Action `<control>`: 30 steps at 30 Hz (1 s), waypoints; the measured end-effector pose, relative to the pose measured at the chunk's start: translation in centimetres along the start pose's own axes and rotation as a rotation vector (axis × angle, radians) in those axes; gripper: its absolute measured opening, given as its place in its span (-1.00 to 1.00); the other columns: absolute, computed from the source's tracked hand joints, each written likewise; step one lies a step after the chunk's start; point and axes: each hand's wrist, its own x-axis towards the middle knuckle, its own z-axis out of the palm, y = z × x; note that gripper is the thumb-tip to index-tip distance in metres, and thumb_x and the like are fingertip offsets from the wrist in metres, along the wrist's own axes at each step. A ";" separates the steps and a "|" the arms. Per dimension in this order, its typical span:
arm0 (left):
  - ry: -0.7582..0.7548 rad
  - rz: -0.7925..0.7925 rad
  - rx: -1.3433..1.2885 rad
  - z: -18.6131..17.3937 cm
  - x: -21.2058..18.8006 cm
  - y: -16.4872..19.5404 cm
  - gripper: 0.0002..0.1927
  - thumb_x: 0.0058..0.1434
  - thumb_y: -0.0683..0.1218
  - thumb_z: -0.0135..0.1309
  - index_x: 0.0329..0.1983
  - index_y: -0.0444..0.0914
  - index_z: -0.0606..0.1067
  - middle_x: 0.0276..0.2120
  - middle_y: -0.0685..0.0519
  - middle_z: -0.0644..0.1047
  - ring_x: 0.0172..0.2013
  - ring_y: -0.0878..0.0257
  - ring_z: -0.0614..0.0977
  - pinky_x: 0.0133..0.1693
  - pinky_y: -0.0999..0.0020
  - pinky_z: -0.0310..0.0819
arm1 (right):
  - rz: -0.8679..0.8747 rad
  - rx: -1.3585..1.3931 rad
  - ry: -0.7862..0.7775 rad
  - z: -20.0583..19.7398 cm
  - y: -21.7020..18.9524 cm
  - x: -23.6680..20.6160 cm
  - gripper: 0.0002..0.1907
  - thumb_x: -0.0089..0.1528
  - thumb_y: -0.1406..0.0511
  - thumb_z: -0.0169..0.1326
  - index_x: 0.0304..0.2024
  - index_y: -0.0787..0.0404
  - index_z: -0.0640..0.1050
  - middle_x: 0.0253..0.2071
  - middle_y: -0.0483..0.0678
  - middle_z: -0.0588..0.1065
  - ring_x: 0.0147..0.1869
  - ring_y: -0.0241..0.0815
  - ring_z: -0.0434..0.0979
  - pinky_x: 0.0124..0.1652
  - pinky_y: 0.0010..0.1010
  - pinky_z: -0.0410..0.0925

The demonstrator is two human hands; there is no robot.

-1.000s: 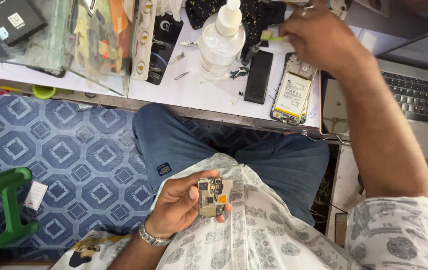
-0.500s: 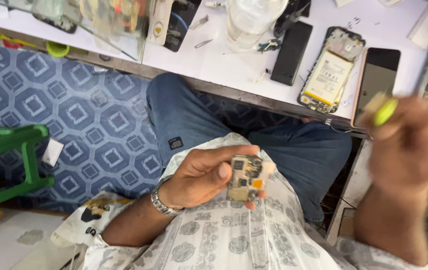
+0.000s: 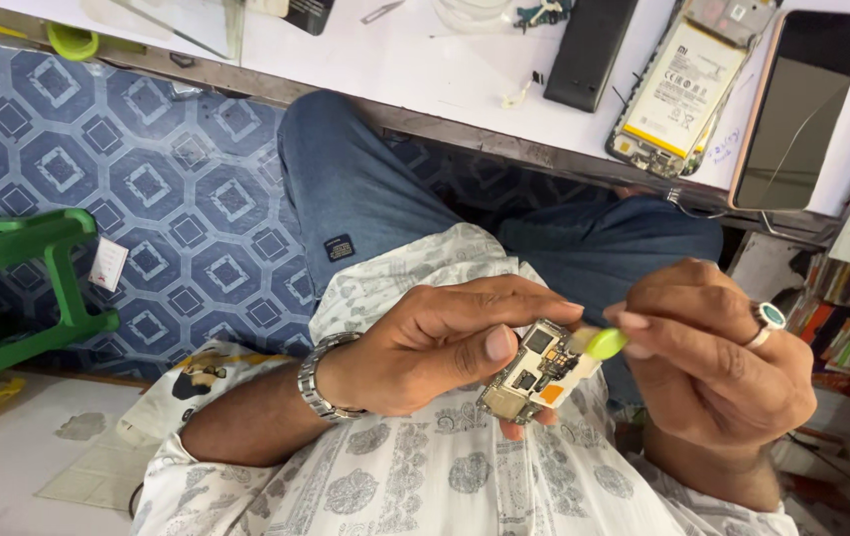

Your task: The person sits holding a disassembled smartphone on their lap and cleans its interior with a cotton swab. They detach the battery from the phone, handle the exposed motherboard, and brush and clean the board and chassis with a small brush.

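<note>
We see a small circuit board (image 3: 536, 373) held over the lap, just above the patterned white shirt (image 3: 445, 476). The left hand (image 3: 435, 342) grips it, thumb pressed on its near face and fingers curled over its top edge and under it. The board carries dark chips, metal shields and an orange patch.

Touching the board's upper right corner is a small tool with a lime-green tip (image 3: 604, 343). The right hand (image 3: 718, 367) pinches that tool between thumb and fingertips, the other fingers folded in. We note a ring (image 3: 769, 318) on one finger of this hand, and a metal watch (image 3: 318, 377) on the left wrist.

Beyond the hands are blue jeans (image 3: 365, 199), the knees reaching under the edge of a white table (image 3: 425, 69). On the table lie an opened phone (image 3: 683, 84) showing its battery, a dark phone screen (image 3: 802, 109) just to its right, and a black slab (image 3: 589, 50) to its left. Farther left on the table edge sits a green cap (image 3: 72, 42).

The floor (image 3: 127, 169) has a blue geometric pattern. A green stool (image 3: 18, 288) stands at the left.
</note>
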 end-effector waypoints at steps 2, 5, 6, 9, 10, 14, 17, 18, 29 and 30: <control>-0.010 -0.004 -0.016 0.0 0.1 0.0 -0.55 0.65 -0.07 -0.17 0.48 -0.40 0.29 0.30 -0.17 0.34 0.02 0.04 0.69 -0.07 0.30 0.75 | 0.016 0.015 -0.002 0.2 -0.4 0.7 -0.79 0.10 0.59 0.18 -0.20 0.42 0.55 -0.34 0.12 0.53 -0.32 -0.08 0.60 -0.33 -0.29 0.46; -0.020 0.009 0.073 -0.1 0.1 0.1 -0.58 0.70 -0.09 -0.17 0.51 -0.39 0.24 0.25 -0.17 0.35 0.00 0.08 0.69 -0.05 0.29 0.76 | 0.074 -0.001 -0.112 -0.2 -1.4 2.1 -0.72 0.06 0.44 0.24 -0.19 0.41 0.53 -0.36 0.09 0.51 -0.34 -0.13 0.57 -0.34 -0.35 0.39; -0.018 0.008 0.080 -0.1 0.1 0.1 -0.56 0.70 -0.09 -0.17 0.53 -0.37 0.20 0.26 -0.17 0.34 -0.01 0.09 0.69 -0.06 0.29 0.76 | 0.099 -0.013 -0.166 -0.5 -1.8 2.5 -0.66 0.03 0.37 0.26 -0.19 0.41 0.51 -0.37 0.07 0.51 -0.35 -0.15 0.55 -0.35 -0.38 0.36; 0.012 -0.023 0.019 -0.1 0.2 0.2 -0.40 0.62 -0.11 -0.14 0.64 -0.27 0.00 0.35 -0.14 0.27 -0.05 0.13 0.69 -0.11 0.31 0.74 | 0.519 0.117 -0.302 -1.0 -2.4 3.0 -0.77 0.08 0.36 0.28 -0.23 0.33 0.63 -0.50 -0.09 0.48 -0.41 -0.28 0.47 -0.43 -0.50 0.26; 0.019 -0.031 0.012 -0.1 0.3 0.3 -0.36 0.62 -0.11 -0.14 0.66 -0.25 -0.05 0.33 -0.13 0.27 -0.06 0.13 0.69 -0.12 0.31 0.72 | 0.589 0.201 -0.322 -0.9 -2.1 3.0 -0.81 0.11 0.37 0.25 -0.24 0.34 0.63 -0.48 -0.08 0.49 -0.42 -0.30 0.45 -0.45 -0.50 0.24; 0.043 -0.030 0.000 -0.2 0.7 0.2 -0.29 0.62 -0.12 -0.11 0.70 -0.19 -0.14 0.26 -0.13 0.27 -0.06 0.16 0.66 -0.05 0.24 0.74 | 0.713 0.449 -0.393 -0.5 -0.2 2.5 -0.90 0.22 0.42 0.19 -0.26 0.37 0.65 -0.43 -0.07 0.53 -0.40 -0.37 0.38 -0.42 -0.49 0.21; 0.042 -0.017 0.009 -0.6 0.6 0.0 -0.32 0.63 -0.11 -0.12 0.70 -0.23 -0.10 0.22 -0.12 0.28 -0.10 0.14 0.69 -0.06 0.24 0.73 | 0.744 0.547 -0.391 -0.4 0.8 1.4 -0.93 0.25 0.45 0.19 -0.28 0.39 0.66 -0.43 -0.05 0.51 -0.37 -0.37 0.36 -0.37 -0.49 0.21; 0.043 -0.025 0.011 -0.8 0.4 0.0 -0.33 0.63 -0.10 -0.12 0.69 -0.23 -0.08 0.22 -0.12 0.29 -0.11 0.15 0.69 -0.06 0.25 0.73 | 0.764 0.575 -0.381 -0.2 1.1 1.0 -0.93 0.25 0.46 0.20 -0.29 0.40 0.66 -0.43 -0.04 0.50 -0.37 -0.36 0.36 -0.37 -0.48 0.21; -0.030 0.149 0.356 -3.3 -0.2 -0.3 -0.21 0.39 0.25 0.24 0.48 -0.30 0.33 0.31 -0.04 0.26 0.26 0.24 0.34 0.19 0.37 0.36 | 0.821 1.168 -0.105 1.6 3.3 -3.2 -0.94 0.36 0.55 0.12 -0.19 0.47 0.61 -0.26 0.06 0.54 -0.17 -0.20 0.49 -0.15 -0.38 0.33; -0.045 0.150 0.349 -3.4 -0.3 -0.4 -0.20 0.34 0.23 0.30 0.46 -0.30 0.34 0.32 -0.04 0.24 0.30 0.22 0.30 0.24 0.35 0.30 | 0.826 1.180 -0.103 1.7 3.4 -3.4 -0.94 0.37 0.56 0.11 -0.19 0.47 0.61 -0.27 0.07 0.54 -0.16 -0.19 0.49 -0.15 -0.38 0.33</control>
